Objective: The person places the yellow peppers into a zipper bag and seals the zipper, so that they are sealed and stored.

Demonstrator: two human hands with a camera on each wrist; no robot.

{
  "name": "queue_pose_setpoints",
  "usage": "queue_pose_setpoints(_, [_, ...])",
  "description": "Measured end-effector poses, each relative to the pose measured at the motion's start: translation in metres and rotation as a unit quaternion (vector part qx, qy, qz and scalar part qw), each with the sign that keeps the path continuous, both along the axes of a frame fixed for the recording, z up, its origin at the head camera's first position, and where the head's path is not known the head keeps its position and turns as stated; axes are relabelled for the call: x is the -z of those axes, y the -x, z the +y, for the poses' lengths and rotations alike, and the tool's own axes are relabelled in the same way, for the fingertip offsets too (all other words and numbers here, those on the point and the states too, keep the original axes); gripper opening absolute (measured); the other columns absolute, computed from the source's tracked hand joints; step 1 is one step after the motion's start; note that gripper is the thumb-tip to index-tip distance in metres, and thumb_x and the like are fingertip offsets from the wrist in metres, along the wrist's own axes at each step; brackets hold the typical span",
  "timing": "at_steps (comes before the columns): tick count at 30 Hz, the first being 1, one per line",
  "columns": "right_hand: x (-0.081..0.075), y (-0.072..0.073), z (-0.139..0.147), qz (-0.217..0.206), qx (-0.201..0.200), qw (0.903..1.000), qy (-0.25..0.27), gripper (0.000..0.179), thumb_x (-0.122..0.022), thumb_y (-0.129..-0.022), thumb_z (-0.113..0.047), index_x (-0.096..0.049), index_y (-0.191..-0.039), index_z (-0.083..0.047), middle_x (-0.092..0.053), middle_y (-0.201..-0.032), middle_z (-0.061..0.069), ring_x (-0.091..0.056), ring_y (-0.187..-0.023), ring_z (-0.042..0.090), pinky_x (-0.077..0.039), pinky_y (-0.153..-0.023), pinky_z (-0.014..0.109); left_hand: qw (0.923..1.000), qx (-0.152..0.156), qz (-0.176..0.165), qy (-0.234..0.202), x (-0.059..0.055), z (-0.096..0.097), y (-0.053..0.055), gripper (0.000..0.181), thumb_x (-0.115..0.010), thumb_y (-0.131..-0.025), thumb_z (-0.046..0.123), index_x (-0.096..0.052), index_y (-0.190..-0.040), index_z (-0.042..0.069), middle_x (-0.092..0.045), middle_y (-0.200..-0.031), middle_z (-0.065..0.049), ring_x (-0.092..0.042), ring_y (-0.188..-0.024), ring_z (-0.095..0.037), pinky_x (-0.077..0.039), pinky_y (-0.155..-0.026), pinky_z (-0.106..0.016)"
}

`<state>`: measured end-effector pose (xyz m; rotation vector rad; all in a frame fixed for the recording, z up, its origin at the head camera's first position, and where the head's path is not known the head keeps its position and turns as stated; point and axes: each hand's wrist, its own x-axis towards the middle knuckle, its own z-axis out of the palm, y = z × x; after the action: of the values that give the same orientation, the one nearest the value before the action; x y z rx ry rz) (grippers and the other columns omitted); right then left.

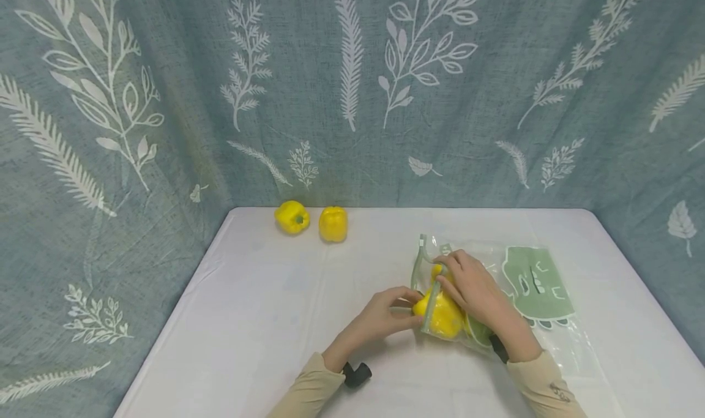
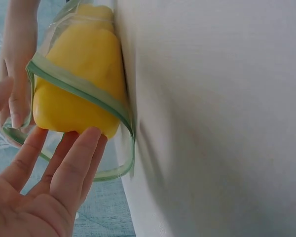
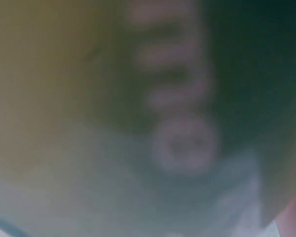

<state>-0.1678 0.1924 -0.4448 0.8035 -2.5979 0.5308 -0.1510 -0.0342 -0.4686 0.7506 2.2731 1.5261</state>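
A clear zip bag with a green rim (image 2: 81, 90) lies on its side, its mouth facing left. Inside it, near the mouth, is a yellow bell pepper (image 1: 447, 315). My left hand (image 1: 388, 313) reaches into the mouth, its nearly straight fingers touching the near end of the pepper in the left wrist view. On the far side, my right hand (image 1: 475, 286) pinches the bag's rim. A smaller patch of yellow (image 1: 439, 272) shows by its fingertips, partly hidden. Close up in the right wrist view are blurred green print and pale letters (image 3: 185, 143).
Two more yellow bell peppers, one lying (image 1: 292, 217) and one beside it (image 1: 333, 224), are at the back left of the white table (image 1: 248, 320). Flat clear plastic with a green cartoon print (image 1: 542, 289) spreads right of my hands. A patterned curtain (image 1: 308, 87) surrounds the table.
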Motion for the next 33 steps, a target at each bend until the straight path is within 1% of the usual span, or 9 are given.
queue_pose_setpoints(2, [0.000,0.001,0.000,0.002,0.001,1.0000,-0.002,0.031,-0.057,-0.092,-0.022,-0.051,-0.121,-0.011,-0.050,-0.100,0.005,-0.052,-0.087,0.021,-0.045,-0.079,0.039,0.9999,0.006,-0.013,-0.002,-0.002,0.000,-0.001,0.042,-0.072,-0.080,0.028,-0.059,-0.118,0.016,-0.060,-0.120,0.002,-0.056,-0.114,-0.024,-0.051,-0.085,-0.022])
queue_pose_setpoints(4, [0.000,0.001,0.000,0.005,0.003,1.0000,-0.002,0.031,-0.057,-0.092,-0.022,-0.051,-0.121,-0.011,-0.050,-0.100,0.005,-0.052,-0.086,0.021,-0.046,-0.078,0.039,0.9997,0.012,-0.023,-0.006,-0.003,0.000,-0.002,0.045,-0.073,-0.080,0.027,-0.058,-0.120,0.015,-0.058,-0.122,0.001,-0.054,-0.115,-0.026,-0.052,-0.085,-0.023])
queue_pose_setpoints(7, [0.000,0.001,0.000,0.007,0.007,0.9999,-0.002,0.031,-0.057,-0.092,-0.023,-0.051,-0.121,-0.012,-0.050,-0.100,0.004,-0.051,-0.086,0.020,-0.045,-0.077,0.038,0.9995,0.020,-0.025,-0.004,-0.003,0.001,-0.003,0.047,-0.074,-0.079,0.026,-0.057,-0.121,0.015,-0.057,-0.123,0.001,-0.054,-0.116,-0.024,-0.051,-0.087,-0.024])
queue_pose_setpoints(15, [-0.001,0.000,-0.003,0.020,0.005,0.9998,0.000,0.032,-0.058,-0.091,-0.020,-0.051,-0.121,-0.012,-0.048,-0.097,0.004,-0.049,-0.082,0.019,-0.044,-0.077,0.037,0.9987,0.043,-0.025,-0.010,0.000,0.007,-0.006,0.049,-0.074,-0.079,0.022,-0.055,-0.124,0.013,-0.056,-0.125,-0.002,-0.054,-0.115,-0.020,-0.050,-0.087,-0.022])
queue_pose_setpoints(21, [0.000,0.001,-0.004,0.031,0.000,0.9995,0.007,0.032,-0.059,-0.090,-0.018,-0.051,-0.121,-0.012,-0.049,-0.097,0.005,-0.050,-0.082,0.020,-0.044,-0.079,0.039,0.9987,0.046,-0.020,-0.012,0.000,0.014,-0.009,0.048,-0.074,-0.079,0.022,-0.056,-0.122,0.011,-0.057,-0.123,-0.001,-0.055,-0.113,-0.019,-0.049,-0.089,-0.021])
queue_pose_setpoints(24, [0.001,0.001,-0.004,0.027,0.003,0.9996,0.010,0.032,-0.059,-0.090,-0.018,-0.051,-0.121,-0.013,-0.048,-0.098,0.004,-0.050,-0.083,0.020,-0.044,-0.079,0.039,0.9989,0.046,-0.007,-0.008,0.002,0.016,-0.009,0.048,-0.074,-0.079,0.024,-0.056,-0.122,0.011,-0.058,-0.121,0.000,-0.056,-0.113,-0.016,-0.048,-0.090,-0.021])
queue_pose_setpoints(28, [0.002,0.001,-0.005,0.031,0.005,0.9995,0.011,0.032,-0.059,-0.090,-0.017,-0.051,-0.121,-0.013,-0.049,-0.099,0.005,-0.051,-0.089,0.022,-0.042,-0.087,0.043,0.9987,0.049,0.013,0.000,0.005,0.018,-0.009,0.048,-0.073,-0.080,0.026,-0.055,-0.122,0.011,-0.059,-0.121,0.000,-0.056,-0.113,-0.012,-0.046,-0.093,-0.021])
queue_pose_setpoints(31, [0.001,0.000,-0.005,0.037,0.010,0.9993,0.007,0.032,-0.060,-0.090,-0.016,-0.051,-0.120,-0.012,-0.050,-0.099,0.005,-0.051,-0.097,0.025,-0.037,-0.097,0.047,0.9985,0.053,0.011,-0.003,0.006,0.020,-0.010,0.047,-0.072,-0.081,0.027,-0.054,-0.122,0.011,-0.059,-0.121,0.000,-0.056,-0.112,-0.011,-0.046,-0.094,-0.021])
queue_pose_setpoints(33, [0.001,-0.001,-0.005,0.038,0.015,0.9991,0.003,0.032,-0.060,-0.090,-0.016,-0.051,-0.120,-0.012,-0.050,-0.100,0.006,-0.050,-0.101,0.025,-0.033,-0.101,0.047,0.9983,0.057,0.003,-0.010,0.006,0.021,-0.011,0.046,-0.072,-0.081,0.026,-0.054,-0.122,0.011,-0.059,-0.121,0.000,-0.057,-0.110,-0.011,-0.046,-0.094,-0.021])
